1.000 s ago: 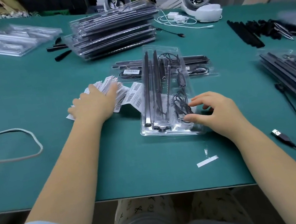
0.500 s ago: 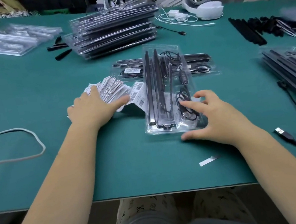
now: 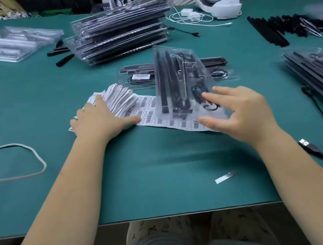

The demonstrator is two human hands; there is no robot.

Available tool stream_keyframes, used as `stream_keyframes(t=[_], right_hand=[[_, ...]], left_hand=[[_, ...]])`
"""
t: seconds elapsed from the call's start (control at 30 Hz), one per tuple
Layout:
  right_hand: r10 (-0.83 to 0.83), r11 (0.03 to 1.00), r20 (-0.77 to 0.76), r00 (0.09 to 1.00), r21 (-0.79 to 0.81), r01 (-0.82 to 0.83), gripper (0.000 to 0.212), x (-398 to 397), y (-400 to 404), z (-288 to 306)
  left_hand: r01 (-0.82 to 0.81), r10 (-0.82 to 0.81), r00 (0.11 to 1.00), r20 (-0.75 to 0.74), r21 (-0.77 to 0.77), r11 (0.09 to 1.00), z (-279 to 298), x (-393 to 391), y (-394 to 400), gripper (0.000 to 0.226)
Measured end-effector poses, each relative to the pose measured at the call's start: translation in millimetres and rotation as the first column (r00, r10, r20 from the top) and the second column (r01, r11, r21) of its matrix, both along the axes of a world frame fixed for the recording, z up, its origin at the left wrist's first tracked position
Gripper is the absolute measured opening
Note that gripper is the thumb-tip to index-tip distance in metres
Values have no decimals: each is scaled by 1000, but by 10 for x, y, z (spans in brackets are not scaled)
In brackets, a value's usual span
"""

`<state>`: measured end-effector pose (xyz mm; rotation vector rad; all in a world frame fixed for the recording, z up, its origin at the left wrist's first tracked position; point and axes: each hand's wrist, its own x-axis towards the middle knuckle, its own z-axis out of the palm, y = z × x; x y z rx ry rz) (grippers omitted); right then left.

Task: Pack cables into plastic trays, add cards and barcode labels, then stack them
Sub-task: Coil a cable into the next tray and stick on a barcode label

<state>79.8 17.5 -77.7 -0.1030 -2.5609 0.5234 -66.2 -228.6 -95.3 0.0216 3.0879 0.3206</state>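
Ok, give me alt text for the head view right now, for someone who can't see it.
A person's right hand tips up the near end of a clear plastic tray packed with black cables, while the left hand rests flat on a fanned pile of barcode labels on a green table. A stack of packed trays sits behind.

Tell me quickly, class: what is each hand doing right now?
Left hand: open, fingers flat, pressing on the barcode labels.
Right hand: open, fingers spread at the near end of the plastic tray; a grip cannot be told.
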Motion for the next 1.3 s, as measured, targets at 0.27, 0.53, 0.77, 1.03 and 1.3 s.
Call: stream_keyframes(t=[0.27,0.53,0.77,1.03,1.3], right_hand=[[-36,958,340,940,280,-65,85,5,-162,-184],[44,988,226,973,134,-76,81,20,-111,-180],[85,967,111,990,-250,-55,56,-31,-41,-204],[-13,571,-89,996,-818,-66,23,-45,74,-109],[51,464,46,998,-886,17,24,-111,47,-114]], left_hand=[[145,-36,959,-281,378,915,80,30,-3,23],[264,-45,834,-550,327,907,63,18,-58,25],[492,-74,807,-586,596,635,322,393,421,24],[367,-459,863,-211,886,283,355,664,1187,28],[337,-351,911,-215,879,337,125,697,1168,29]])
